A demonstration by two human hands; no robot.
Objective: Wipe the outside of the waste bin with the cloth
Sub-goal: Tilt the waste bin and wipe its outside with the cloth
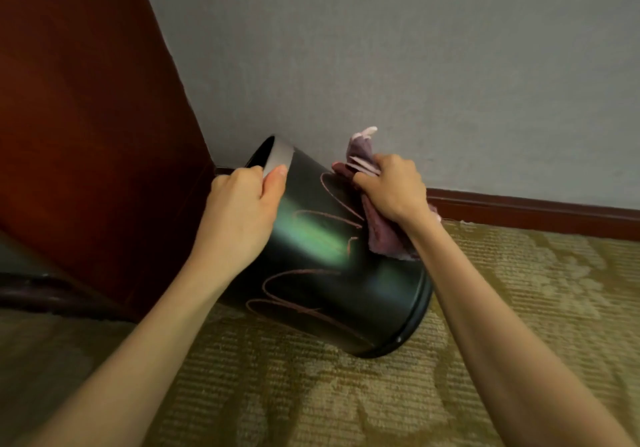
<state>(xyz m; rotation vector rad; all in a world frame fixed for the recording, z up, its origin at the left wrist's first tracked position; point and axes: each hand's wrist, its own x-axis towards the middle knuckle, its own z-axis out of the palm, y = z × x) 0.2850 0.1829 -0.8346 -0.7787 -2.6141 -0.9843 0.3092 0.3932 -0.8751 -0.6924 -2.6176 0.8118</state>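
You are looking at no readable text, label, brand or number anywhere here. The waste bin (332, 273) is showing only thin reddish looping lines on its dark, glossy side, and they are not forming any letters you can make out. The cloth (381, 235) is carrying no tag or print either.

Bare forearms, no sleeves or jewellery
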